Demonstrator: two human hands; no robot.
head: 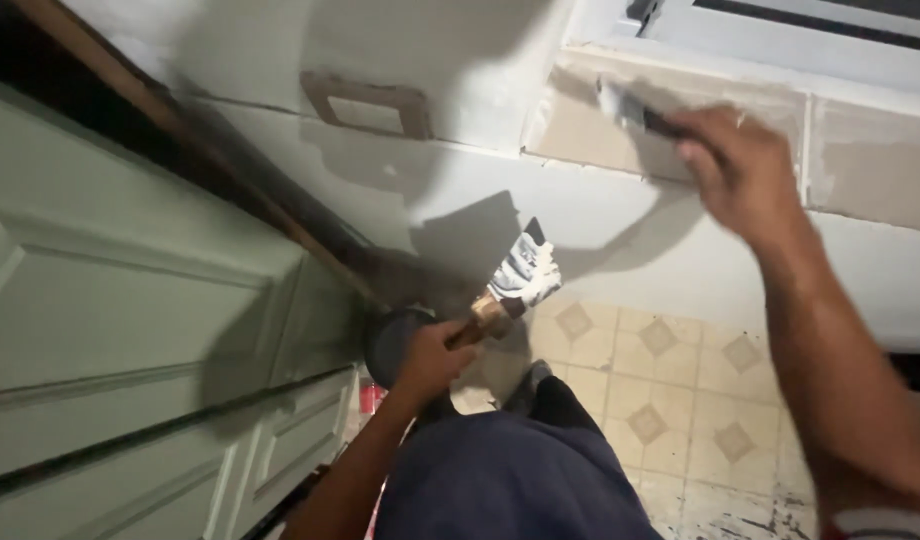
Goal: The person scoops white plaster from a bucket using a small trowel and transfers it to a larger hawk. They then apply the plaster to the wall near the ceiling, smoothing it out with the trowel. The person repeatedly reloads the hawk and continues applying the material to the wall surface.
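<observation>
My right hand [740, 170] is raised to the wall and grips a small putty knife [630, 108] whose pale blade lies against a bare tan patch of wall [590, 130] below a window ledge. My left hand [435, 355] is lower, near my waist, and holds a wooden-handled scraper [515, 285] with a wide blade coated in white filler, pointing up and to the right. The two tools are apart.
A green panelled door [130, 340] fills the left side. A brown-framed switch plate outline [368, 103] sits on the white wall. A dark round container [390, 340] stands on the patterned tile floor [670, 400]. My dark trousers [510, 480] are below.
</observation>
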